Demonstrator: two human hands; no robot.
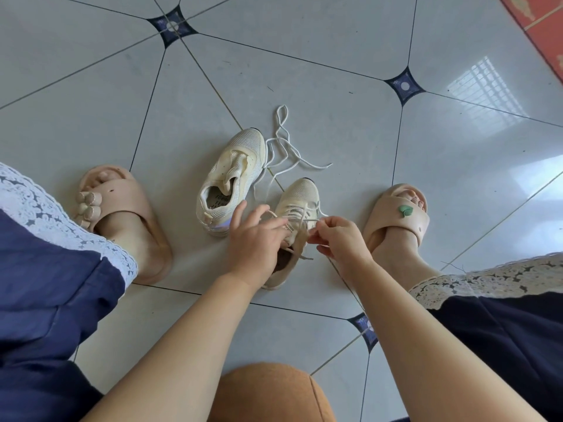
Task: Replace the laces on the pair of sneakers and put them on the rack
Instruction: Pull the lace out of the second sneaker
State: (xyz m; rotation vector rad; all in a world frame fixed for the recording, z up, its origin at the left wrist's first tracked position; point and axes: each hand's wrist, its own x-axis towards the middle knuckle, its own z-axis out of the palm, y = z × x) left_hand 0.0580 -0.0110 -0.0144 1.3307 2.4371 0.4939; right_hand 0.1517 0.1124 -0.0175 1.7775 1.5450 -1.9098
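1. Two cream sneakers sit on the tiled floor [335, 123], close together between the person's feet.
2. The far sneaker [231, 175] has no lace in it. One loose lace [283, 138] lies in curls just beside its toe.
3. The near sneaker [301, 196] has one threaded lace [300, 212] (it goes across the top).
4. There are two hands. The left hand [256, 239] curls its fingers round one end of the threaded lace, over the shoe's opening.
5. The right hand [341, 239] pinches the other end tight.
6. Two tan slippers [128, 208] sit outside the sneakers, one on each side.
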